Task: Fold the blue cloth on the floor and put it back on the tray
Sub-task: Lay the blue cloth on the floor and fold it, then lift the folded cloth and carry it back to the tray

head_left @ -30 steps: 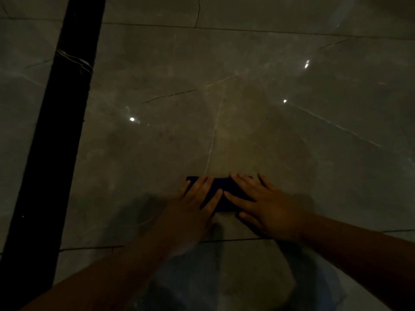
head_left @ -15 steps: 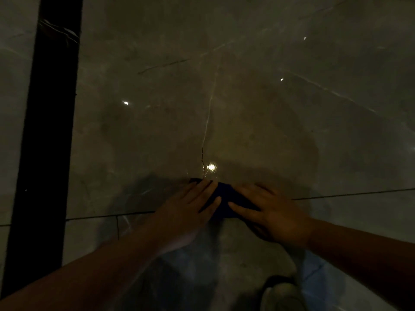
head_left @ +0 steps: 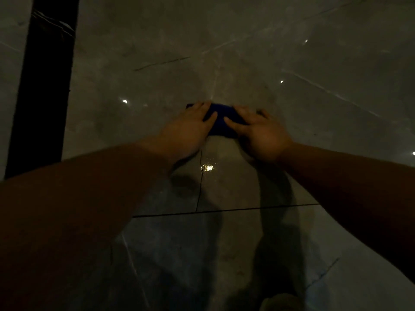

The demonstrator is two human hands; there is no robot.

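Now | hands (head_left: pixel 224 131) flat on blue cloth (head_left: pixel 221 122) | floor (head_left: pixel 247 63)

Open floor (head_left: pixel 247 63) (black strip (head_left: pixel 45 86) left)

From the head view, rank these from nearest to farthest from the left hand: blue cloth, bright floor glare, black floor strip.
1. blue cloth: under the left hand fingers.
2. bright floor glare: just below, toward the person.
3. black floor strip: far left.

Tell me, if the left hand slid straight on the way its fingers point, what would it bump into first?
Probably nothing: the left hand lies flat on the blue cloth, and past the cloth's far edge only bare floor shows. The picture is dim, so small things might be hidden.
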